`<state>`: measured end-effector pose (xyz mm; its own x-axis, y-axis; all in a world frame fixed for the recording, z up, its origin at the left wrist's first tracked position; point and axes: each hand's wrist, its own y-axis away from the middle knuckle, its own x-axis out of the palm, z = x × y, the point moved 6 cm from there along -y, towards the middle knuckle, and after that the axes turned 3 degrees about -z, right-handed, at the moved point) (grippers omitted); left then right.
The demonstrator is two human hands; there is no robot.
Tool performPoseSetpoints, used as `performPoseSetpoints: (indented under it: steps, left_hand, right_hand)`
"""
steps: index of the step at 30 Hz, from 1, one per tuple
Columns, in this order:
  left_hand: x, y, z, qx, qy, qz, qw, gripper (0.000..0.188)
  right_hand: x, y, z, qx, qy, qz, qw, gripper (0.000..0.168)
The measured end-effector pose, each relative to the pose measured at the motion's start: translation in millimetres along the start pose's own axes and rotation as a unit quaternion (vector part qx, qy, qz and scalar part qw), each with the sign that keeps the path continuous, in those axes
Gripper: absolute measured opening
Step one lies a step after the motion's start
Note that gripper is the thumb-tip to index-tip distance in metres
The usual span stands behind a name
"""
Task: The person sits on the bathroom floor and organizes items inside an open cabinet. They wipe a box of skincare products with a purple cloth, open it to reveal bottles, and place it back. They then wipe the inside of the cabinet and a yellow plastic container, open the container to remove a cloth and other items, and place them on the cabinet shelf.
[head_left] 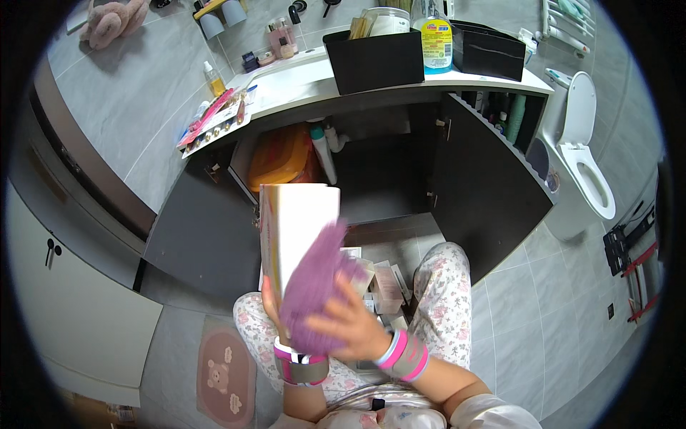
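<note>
My left hand (270, 305) grips the lower left edge of an upright white box (304, 225) with a coloured side; the cloth hides part of the hand. A purple cloth (313, 292), blurred, lies against the lower face of the box. My right hand (343, 322) holds the cloth from the right, fingers spread over it. Behind the box stands an open vanity cabinet (386, 171). An orange-lidded container (281, 155) and a white bottle with a teal cap (322, 153) are inside it on the left. Several small boxes (387, 289) lie on the floor between my knees.
The cabinet doors (487, 187) stand open on both sides. On the white countertop (292, 86) are black bins (375, 61), a blue spray bottle (437, 45) and cosmetics. A toilet (587, 171) stands at the right, and a pink bear mat (225, 370) lies at the lower left.
</note>
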<state>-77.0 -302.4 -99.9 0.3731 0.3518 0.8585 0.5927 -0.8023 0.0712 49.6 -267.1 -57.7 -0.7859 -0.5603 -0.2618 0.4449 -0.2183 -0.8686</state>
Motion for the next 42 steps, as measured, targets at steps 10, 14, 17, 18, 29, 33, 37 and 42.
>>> performPoseSetpoints:
  steps: [10,14,17,18,29,33,37,42]
  left_hand:
    - [17.9,8.3,16.6,-0.024,-0.023,-0.013,0.999,0.06]
    - [18.3,4.3,34.6,-0.053,-0.006,-0.008,0.999,0.06]
    - [18.2,7.6,43.2,-0.064,0.002,-0.015,0.998,0.06]
    - [18.6,7.2,48.1,-0.069,0.009,-0.014,0.997,0.06]
    - [25.8,6.9,4.6,0.046,-0.054,-0.025,0.997,0.058]
    - [19.9,9.7,-22.8,0.039,-0.099,-0.055,0.993,0.056]
    - [-0.4,9.1,-14.5,-0.042,-0.093,-0.055,0.993,0.056]
    - [-27.7,10.0,12.0,-0.164,-0.057,-0.069,0.982,0.054]
  right_hand:
    - [10.6,29.2,-24.8,0.136,-0.025,-0.043,0.99,0.054]
    - [-25.3,-14.8,-49.7,0.228,-0.218,-0.192,0.929,0.051]
    - [-43.8,-42.6,-79.4,0.259,-0.489,-0.276,0.786,0.053]
    - [-54.0,-59.1,-83.4,0.293,-0.519,-0.255,0.762,0.052]
    - [-18.3,-24.4,-76.4,0.243,-0.82,-0.182,0.486,0.041]
    - [-57.1,32.2,-71.3,0.465,-0.683,-0.225,0.517,0.039]
    - [-89.1,77.9,-71.9,0.544,-0.521,-0.221,0.619,0.043]
    - [-138.6,107.0,-69.7,0.574,-0.382,-0.264,0.675,0.037]
